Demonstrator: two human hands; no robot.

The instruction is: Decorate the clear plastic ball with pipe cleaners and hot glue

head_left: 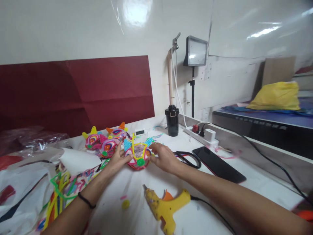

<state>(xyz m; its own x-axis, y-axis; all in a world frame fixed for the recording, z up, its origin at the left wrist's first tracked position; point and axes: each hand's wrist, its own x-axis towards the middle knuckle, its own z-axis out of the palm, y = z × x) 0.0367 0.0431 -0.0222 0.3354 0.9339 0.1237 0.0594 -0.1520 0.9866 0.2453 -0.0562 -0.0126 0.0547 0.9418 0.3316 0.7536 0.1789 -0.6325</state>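
A colourful animal-face craft [139, 152] stands on the white table between my hands. It has blue ears, a yellow outline, a green round nose and a pink lower edge. My left hand [118, 159] grips its left side, thumb in front and the other fingers partly hidden. On the opposite side, my right hand [163, 157] holds the edge near the orange eye with bent fingers. Just left of the craft sit several similar faces, among them a pink one [107, 147]. Nearer to me a yellow glue gun [162, 205] lies on its side.
Coloured fuzzy strips [62, 187] and plastic wrapping [26, 186] cover the left side. To the right are a black phone [218, 164], a black cable loop [189, 160] and a power strip [201, 137]. A black cup [172, 121] and small digital display [140, 133] stand behind.
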